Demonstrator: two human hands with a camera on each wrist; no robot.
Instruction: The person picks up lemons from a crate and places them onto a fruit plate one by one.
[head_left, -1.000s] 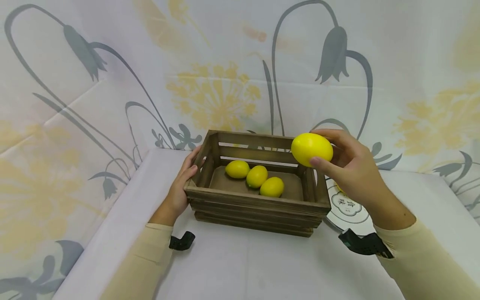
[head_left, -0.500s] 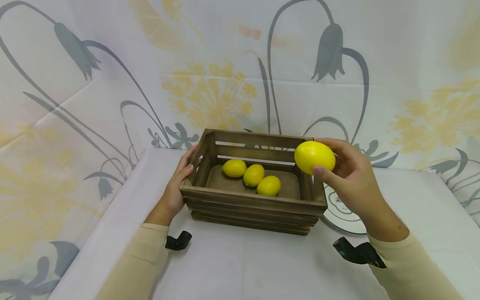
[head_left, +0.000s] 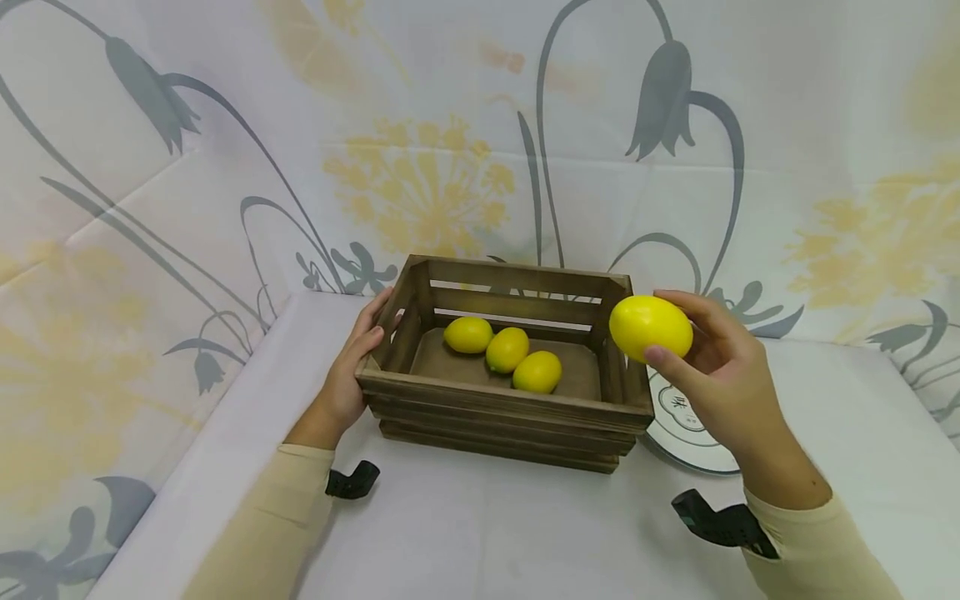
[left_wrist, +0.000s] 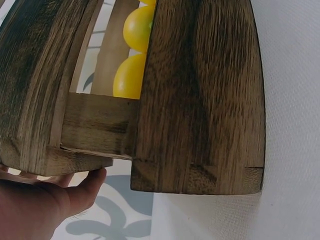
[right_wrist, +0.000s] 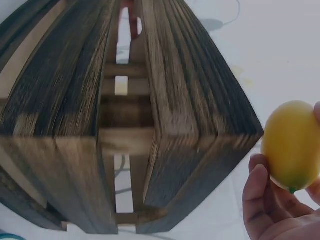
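A dark brown slatted wooden crate stands on the white table, with three yellow lemons in a slanting row on its floor. My left hand grips the crate's left end, the thumb near the top rim; in the left wrist view that hand is at an end slat. Just right of the crate, in the air, my right hand holds another lemon between thumb and fingers. In the right wrist view the same lemon shows its greenish tip pointing down, beside the crate's corner.
Partly hidden behind the crate and my right hand, a white plate with a dark rim and printed emblem lies on the table. A cloth backdrop with grey and yellow flowers rises behind. Black wrist devices sit at both sleeves.
My right hand has moved right and down with the lemon, from above the crate's right end to beside it. The left hand stays on the crate, and the three lemons inside keep their places.
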